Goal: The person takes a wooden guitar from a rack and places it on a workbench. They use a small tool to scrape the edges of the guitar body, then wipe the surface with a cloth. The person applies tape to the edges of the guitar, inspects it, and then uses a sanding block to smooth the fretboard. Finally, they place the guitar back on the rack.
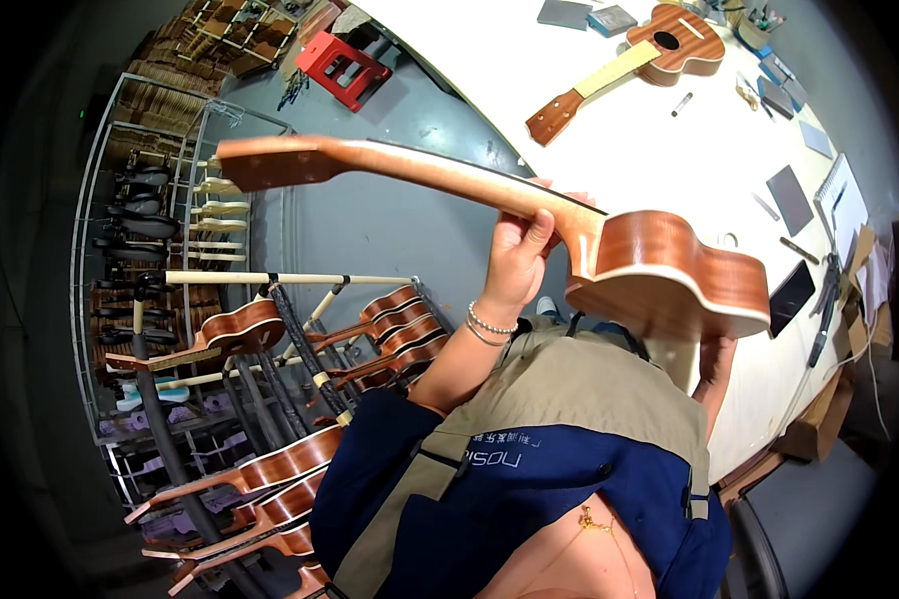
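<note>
A reddish-brown wooden ukulele [685, 256] is lifted in front of me, its neck pointing left and its side and pale-edged back turned toward me. My left hand [517, 262], with bracelets at the wrist, wraps round the neck near its heel, the thumb on the near side. At the lower end of the body, my right hand [716, 361] holds the rim from below; its fingers are mostly hidden behind the wood. Beyond them a second ukulele [691, 48] lies face up on the white table [629, 160], its fretboard covered in something pale yellow.
Pens, dark flat pads [791, 200], a notebook [841, 205] and a black phone [792, 298] lie along the table's right side. On my left stands a rack [270, 278] of several ukuleles, with loaded shelving [150, 215] behind. A red stool [342, 70] stands on the floor.
</note>
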`<state>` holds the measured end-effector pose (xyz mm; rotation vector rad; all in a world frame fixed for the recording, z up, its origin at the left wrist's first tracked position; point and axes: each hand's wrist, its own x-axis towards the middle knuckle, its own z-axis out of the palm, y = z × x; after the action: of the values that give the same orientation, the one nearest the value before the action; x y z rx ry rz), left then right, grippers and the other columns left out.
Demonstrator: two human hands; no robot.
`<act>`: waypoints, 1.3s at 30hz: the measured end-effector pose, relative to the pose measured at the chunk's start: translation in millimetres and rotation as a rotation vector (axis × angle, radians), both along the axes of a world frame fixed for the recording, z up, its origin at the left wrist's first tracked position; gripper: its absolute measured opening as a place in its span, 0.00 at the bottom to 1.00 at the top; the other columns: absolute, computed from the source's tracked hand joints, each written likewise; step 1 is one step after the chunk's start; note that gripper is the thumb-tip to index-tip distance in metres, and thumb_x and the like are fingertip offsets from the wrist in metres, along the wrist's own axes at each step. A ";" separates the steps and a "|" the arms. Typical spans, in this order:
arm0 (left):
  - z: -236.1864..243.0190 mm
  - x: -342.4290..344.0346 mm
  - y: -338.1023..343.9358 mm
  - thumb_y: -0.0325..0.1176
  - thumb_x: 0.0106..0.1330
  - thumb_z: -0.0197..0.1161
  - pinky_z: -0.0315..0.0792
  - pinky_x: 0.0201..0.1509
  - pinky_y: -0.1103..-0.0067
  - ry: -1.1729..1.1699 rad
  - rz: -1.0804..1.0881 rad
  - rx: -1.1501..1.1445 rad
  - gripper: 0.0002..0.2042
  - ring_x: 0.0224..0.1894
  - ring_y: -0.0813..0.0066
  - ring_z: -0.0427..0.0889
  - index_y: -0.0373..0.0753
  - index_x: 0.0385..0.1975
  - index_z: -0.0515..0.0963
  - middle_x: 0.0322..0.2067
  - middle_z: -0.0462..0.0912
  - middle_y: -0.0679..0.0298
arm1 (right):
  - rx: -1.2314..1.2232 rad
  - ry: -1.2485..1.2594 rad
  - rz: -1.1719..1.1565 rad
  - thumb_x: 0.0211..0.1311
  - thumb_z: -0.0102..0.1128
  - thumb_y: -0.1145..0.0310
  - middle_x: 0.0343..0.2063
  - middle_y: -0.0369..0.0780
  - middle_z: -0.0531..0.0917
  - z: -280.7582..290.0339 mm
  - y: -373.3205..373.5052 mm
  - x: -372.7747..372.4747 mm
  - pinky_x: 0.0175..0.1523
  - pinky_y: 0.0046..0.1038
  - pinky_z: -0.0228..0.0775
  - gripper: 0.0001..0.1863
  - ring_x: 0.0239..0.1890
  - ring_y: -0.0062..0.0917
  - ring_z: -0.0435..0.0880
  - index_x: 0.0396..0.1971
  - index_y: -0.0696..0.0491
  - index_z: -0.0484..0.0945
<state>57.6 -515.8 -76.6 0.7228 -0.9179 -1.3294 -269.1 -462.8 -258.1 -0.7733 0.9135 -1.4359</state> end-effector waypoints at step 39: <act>14.9 31.5 19.9 0.53 0.61 0.51 0.60 0.60 0.58 0.174 0.107 -0.090 0.22 0.50 0.53 0.72 0.42 0.45 0.67 0.35 0.76 0.60 | 0.765 -0.267 0.404 0.62 0.35 0.40 0.46 0.46 0.75 3.2 51.9 13.0 0.29 0.24 0.74 0.35 0.28 0.31 0.81 0.55 0.56 0.63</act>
<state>89.1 -495.9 -61.7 0.5696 -0.7831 -1.2279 -256.1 -410.9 -254.9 -0.1627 0.9345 -0.7155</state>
